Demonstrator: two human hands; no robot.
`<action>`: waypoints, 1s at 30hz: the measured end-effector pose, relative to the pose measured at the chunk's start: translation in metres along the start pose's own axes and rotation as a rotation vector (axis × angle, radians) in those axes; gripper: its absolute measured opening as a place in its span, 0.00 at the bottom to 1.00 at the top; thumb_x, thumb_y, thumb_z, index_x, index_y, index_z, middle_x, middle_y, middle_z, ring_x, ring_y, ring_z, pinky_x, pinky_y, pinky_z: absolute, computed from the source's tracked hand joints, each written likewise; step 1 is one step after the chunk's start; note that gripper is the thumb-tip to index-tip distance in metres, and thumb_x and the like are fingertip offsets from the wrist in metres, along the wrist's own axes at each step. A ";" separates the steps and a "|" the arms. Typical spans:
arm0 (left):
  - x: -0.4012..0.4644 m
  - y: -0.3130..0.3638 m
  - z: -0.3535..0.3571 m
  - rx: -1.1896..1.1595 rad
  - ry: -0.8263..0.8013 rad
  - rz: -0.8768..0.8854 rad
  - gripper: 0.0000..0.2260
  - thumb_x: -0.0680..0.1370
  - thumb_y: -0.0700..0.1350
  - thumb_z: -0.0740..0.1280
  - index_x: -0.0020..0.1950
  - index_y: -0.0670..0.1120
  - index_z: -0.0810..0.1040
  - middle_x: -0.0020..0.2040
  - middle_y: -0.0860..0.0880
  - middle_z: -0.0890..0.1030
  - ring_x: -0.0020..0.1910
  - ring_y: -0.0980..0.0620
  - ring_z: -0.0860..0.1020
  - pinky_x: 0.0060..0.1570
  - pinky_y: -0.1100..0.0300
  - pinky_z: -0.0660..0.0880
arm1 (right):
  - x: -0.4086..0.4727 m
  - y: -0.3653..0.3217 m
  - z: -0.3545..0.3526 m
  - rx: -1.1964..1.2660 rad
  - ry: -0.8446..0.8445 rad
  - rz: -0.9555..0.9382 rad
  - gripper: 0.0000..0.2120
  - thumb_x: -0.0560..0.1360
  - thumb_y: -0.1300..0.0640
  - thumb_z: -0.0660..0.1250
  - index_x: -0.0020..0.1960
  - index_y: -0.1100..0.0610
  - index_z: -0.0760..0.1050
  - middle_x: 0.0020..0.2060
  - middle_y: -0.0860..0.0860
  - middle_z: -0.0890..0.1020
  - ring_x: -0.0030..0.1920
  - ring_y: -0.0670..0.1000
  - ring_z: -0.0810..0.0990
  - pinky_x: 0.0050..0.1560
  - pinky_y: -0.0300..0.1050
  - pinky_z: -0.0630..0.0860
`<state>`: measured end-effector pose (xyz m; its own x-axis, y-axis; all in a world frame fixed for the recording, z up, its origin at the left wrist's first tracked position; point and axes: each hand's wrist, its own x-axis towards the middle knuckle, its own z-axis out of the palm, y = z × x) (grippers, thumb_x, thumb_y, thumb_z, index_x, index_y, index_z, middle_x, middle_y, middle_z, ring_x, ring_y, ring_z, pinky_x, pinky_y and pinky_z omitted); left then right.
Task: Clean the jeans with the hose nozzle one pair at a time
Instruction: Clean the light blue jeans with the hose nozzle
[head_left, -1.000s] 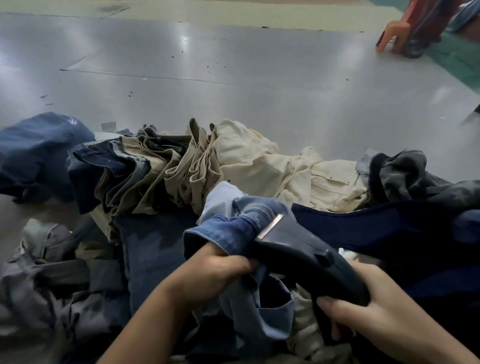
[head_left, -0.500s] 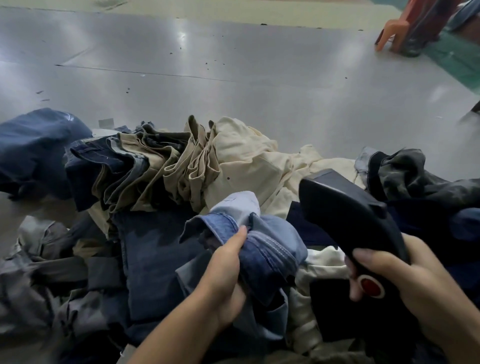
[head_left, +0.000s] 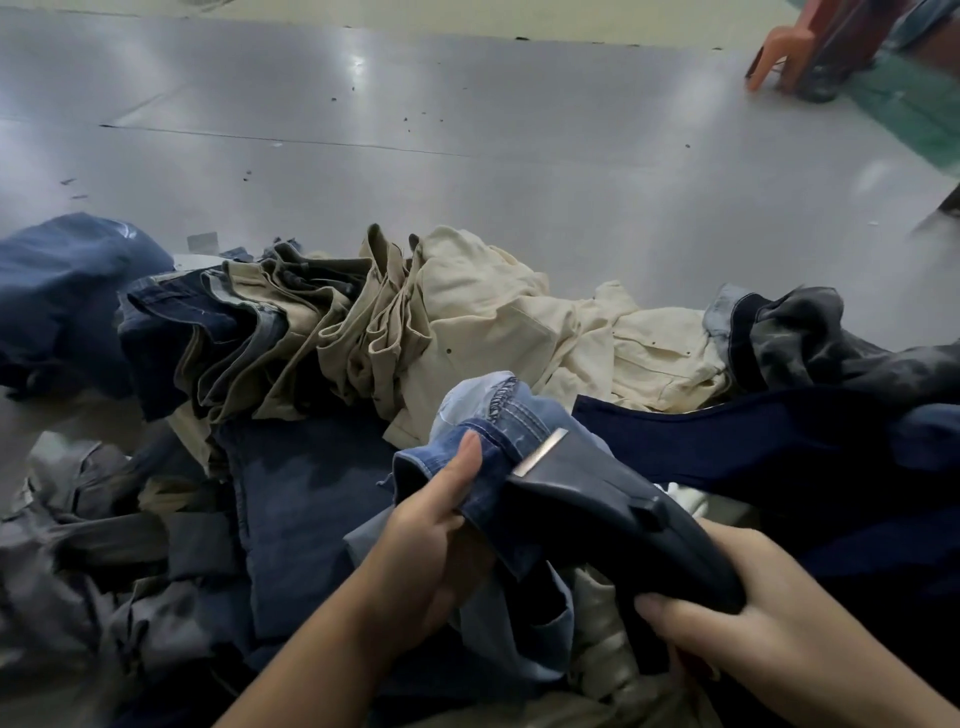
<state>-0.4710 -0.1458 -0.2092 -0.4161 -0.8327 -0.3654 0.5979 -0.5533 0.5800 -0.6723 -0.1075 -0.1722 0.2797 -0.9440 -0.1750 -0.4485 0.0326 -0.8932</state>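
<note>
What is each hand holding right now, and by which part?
The left hand grips the blue jeans at a bunched, stitched edge. The right hand grips the dark nozzle by its rear handle.

Faded blue jeans (head_left: 498, 441) sit bunched atop the clothing pile — one cuff folded back. The dark hose nozzle (head_left: 613, 525) lies tilted, its metal-edged mouth touching the denim.
</note>
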 end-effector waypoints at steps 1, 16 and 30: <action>0.000 0.000 0.000 -0.003 -0.018 -0.008 0.22 0.70 0.54 0.68 0.59 0.41 0.81 0.58 0.40 0.82 0.55 0.45 0.81 0.45 0.59 0.80 | 0.001 -0.002 0.000 -0.005 0.003 -0.005 0.15 0.61 0.52 0.70 0.43 0.59 0.76 0.25 0.52 0.76 0.27 0.44 0.73 0.29 0.39 0.67; 0.003 0.004 -0.009 0.056 -0.061 -0.016 0.21 0.70 0.56 0.67 0.55 0.44 0.83 0.56 0.42 0.83 0.54 0.47 0.82 0.46 0.60 0.79 | 0.004 -0.004 0.001 -0.014 -0.022 -0.005 0.15 0.60 0.49 0.70 0.43 0.56 0.77 0.26 0.52 0.77 0.27 0.44 0.75 0.29 0.39 0.68; 0.010 0.032 -0.032 -0.063 -0.055 0.055 0.25 0.75 0.59 0.57 0.51 0.42 0.85 0.52 0.42 0.84 0.52 0.44 0.83 0.46 0.51 0.80 | 0.011 -0.008 -0.007 0.046 0.023 -0.073 0.08 0.62 0.53 0.71 0.39 0.54 0.78 0.24 0.55 0.78 0.24 0.45 0.74 0.26 0.38 0.68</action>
<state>-0.4337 -0.1721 -0.2179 -0.4174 -0.8604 -0.2924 0.6623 -0.5083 0.5504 -0.6718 -0.1206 -0.1639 0.2906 -0.9517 -0.0996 -0.3880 -0.0220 -0.9214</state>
